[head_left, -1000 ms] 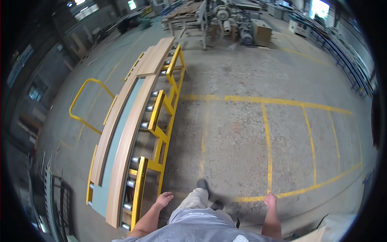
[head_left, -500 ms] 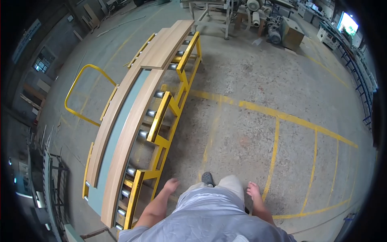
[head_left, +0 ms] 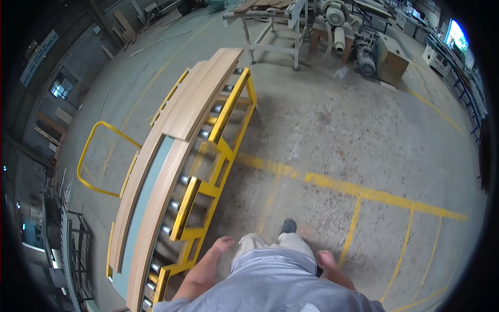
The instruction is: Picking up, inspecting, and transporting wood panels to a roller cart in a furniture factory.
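Observation:
My left hand (head_left: pixel 224 244) hangs beside my hip, fingers loosely curled, with nothing visible in it. It is nearest to the yellow roller stand (head_left: pixel 209 188) on my left, and a gap separates the two. At my other side, my right hand (head_left: pixel 327 259) hangs low with its fingers curled in; I see nothing held there. Long wood-grain boards lie along the metal rollers of the stand. One wood-grain board (head_left: pixel 208 93) rests on top at the far end, while a pale green strip (head_left: pixel 148 197) shows between the boards at the near end.
A yellow tubular handle (head_left: pixel 79 161) rises left of the stand. Yellow lines (head_left: pixel 374 196) mark the concrete floor. Ahead stand a metal frame table (head_left: pixel 270 26) and a motor unit (head_left: pixel 365 60). A dark rack (head_left: pixel 73 244) is at the left, and machinery lines the far right.
The roller stand and its boards have shifted lower in view as I walk forward. My feet have swapped, with the other shoe now showing. Both hands still hang at my sides.

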Action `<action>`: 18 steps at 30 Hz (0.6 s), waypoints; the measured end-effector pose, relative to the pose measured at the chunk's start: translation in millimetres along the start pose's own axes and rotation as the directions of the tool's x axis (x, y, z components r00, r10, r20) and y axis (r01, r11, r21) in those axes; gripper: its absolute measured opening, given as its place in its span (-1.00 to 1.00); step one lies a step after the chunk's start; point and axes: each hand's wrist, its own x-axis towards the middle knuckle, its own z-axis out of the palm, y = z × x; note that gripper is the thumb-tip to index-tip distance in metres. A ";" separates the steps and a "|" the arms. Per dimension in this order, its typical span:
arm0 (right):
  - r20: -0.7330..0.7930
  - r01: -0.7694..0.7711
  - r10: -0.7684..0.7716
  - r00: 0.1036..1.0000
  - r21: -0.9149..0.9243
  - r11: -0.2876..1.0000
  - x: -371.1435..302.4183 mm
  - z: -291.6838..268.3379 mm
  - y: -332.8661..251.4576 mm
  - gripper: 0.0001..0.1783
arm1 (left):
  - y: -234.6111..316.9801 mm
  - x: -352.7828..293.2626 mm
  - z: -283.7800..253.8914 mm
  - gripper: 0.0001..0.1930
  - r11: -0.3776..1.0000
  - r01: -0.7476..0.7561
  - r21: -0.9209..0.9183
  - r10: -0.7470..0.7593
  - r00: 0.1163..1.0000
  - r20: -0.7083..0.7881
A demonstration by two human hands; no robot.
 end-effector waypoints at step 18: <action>-0.002 0.390 -0.420 0.908 -0.363 0.846 249.9 -172.1 -526.5 -0.70 | 163.2 247.7 -54.1 -0.78 0.699 -0.065 -0.712 0.437 0.827 0.354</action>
